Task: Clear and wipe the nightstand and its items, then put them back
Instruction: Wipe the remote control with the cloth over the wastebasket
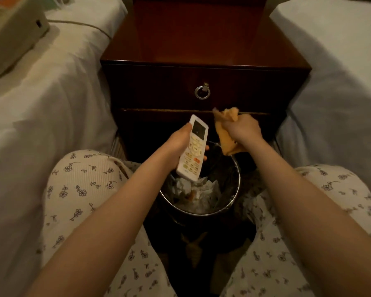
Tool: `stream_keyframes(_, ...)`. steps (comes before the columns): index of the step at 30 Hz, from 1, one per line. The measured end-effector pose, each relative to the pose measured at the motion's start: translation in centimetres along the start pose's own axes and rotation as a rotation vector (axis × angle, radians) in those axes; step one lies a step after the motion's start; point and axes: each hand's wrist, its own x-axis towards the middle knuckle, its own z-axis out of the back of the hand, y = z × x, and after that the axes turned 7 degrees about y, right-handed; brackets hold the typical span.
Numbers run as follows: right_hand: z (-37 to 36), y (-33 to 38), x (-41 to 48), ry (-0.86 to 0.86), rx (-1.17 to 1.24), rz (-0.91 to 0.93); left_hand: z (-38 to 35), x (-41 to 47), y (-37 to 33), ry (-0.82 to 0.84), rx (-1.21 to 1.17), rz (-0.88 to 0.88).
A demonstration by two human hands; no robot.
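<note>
Dark nightstand (204,46) behind; left hand (178,144) fingers grip white remote (193,148), right hand (242,128) fingers clutch orange cloth (225,133)

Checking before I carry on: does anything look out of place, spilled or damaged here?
Nothing spilled or broken. One oddity: the left hand holds the remote right above the open bin of crumpled paper, so a slip could drop it in. The right hand grips the cloth.

Cream ribbed pyjama trousers (79,179) cover both legs, printed all over with small dark flowers on thin leafy stems. The left hand (178,142) and right hand (242,127) are bare, like the 2 forearms (116,211) from wrist to elbow.
</note>
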Motion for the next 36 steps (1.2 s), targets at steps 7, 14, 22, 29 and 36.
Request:
stream_keyframes(7,-2.6,0.9,-2.4,0.201,0.224,0.402,-0.6,2.1,0.7,-0.087,-0.171,0.003)
stream_keyframes(14,-3.5,0.9,-1.9,0.132,0.210,0.277,0.2,3.0,0.9,-0.147,-0.322,0.035)
stream_keyframes(22,-4.1,0.3,-3.3,0.245,-0.020,0.361,0.9,4.6,2.0,-0.378,-0.343,-0.011)
stream_keyframes(29,-4.1,0.9,-4.2,0.322,0.170,0.373,2.3,6.0,2.1,-0.473,-0.446,-0.125)
stream_keyframes(36,-3.7,0.7,-3.7,0.273,0.310,0.248,2.1,5.0,1.4,-0.488,-0.520,-0.149)
